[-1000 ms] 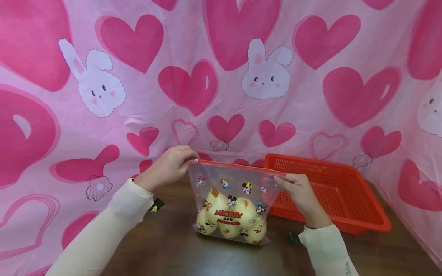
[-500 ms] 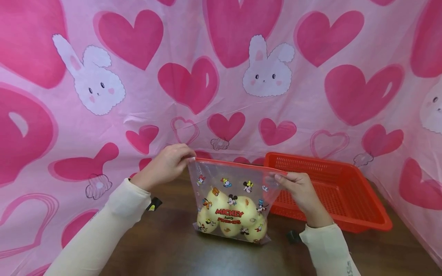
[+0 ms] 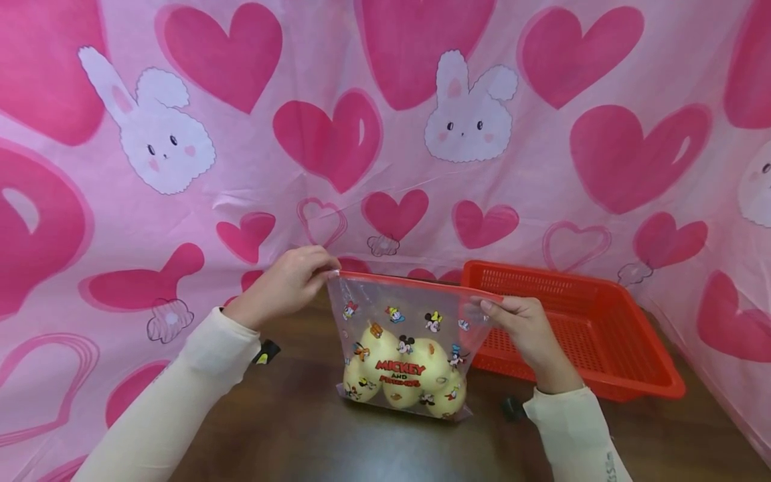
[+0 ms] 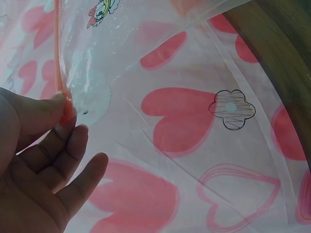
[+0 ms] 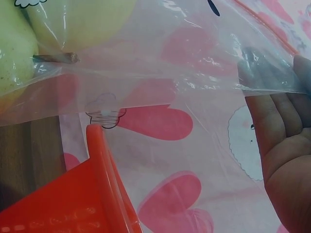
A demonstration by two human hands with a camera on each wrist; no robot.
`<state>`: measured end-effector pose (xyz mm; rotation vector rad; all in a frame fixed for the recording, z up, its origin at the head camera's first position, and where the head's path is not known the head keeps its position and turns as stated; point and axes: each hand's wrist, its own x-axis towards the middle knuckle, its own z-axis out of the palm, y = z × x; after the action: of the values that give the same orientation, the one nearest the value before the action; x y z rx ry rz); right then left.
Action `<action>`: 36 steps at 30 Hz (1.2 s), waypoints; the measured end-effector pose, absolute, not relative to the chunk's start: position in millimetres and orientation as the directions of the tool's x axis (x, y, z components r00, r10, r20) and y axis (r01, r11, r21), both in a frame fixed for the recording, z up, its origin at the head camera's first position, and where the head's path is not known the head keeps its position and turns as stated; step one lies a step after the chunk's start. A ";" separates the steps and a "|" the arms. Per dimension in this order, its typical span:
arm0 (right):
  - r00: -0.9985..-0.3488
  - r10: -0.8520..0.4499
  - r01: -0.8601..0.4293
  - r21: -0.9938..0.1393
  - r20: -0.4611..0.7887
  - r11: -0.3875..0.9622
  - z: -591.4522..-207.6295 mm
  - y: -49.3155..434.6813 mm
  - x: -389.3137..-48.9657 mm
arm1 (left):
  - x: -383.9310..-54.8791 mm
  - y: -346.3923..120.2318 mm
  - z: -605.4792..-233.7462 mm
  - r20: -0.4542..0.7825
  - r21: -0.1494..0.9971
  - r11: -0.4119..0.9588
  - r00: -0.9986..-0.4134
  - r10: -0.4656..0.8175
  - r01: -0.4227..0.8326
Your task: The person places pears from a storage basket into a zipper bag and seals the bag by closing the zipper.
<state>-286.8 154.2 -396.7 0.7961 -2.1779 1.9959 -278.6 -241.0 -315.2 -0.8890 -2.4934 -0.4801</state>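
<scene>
A clear zip bag (image 3: 385,314) with a red top strip and cartoon prints stands upright on the table. Inside it lie several pale yellow-green fruits (image 3: 415,365) that look like pears; a brown stem (image 5: 56,58) shows in the right wrist view. My left hand (image 3: 286,284) pinches the bag's upper left corner between thumb and finger. In the left wrist view, that left hand (image 4: 43,155) grips the end of the red strip (image 4: 58,63). My right hand (image 3: 530,335) pinches the upper right corner, thumb toward me. The bag's film covers some right-hand fingertips (image 5: 252,68).
A red perforated plastic basket (image 3: 602,381) stands on the brown table (image 3: 289,435) at the right, behind my right hand. A pink cloth (image 3: 385,167) with hearts and rabbits hangs at the back and sides. Small dark pieces sit near both cuffs.
My left hand has shifted slightly left and the bag's top strip is drawn a little wider. Both hands keep their hold. The head view has tilted slightly downward.
</scene>
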 end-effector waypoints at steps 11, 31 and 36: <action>-0.854 -0.337 -0.427 -0.904 0.396 0.018 -397.4 155.6 -287.2 | -276.0 -247.2 -321.5 0.516 0.258 0.711 -0.715 0.471 0.655; -0.882 -0.342 -0.363 -0.930 0.325 0.051 -395.1 154.0 -287.8 | -279.4 -254.8 -355.2 0.288 0.670 0.608 -0.905 0.315 0.425; -0.870 -0.342 -0.391 -0.920 0.356 0.036 -396.4 154.5 -287.9 | -288.8 -252.8 -375.3 0.337 0.821 0.370 -0.892 0.301 0.435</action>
<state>-287.9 154.5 -396.4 0.7900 -2.2333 2.0052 -288.8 -252.8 -375.3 -0.6726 -2.4897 -1.5537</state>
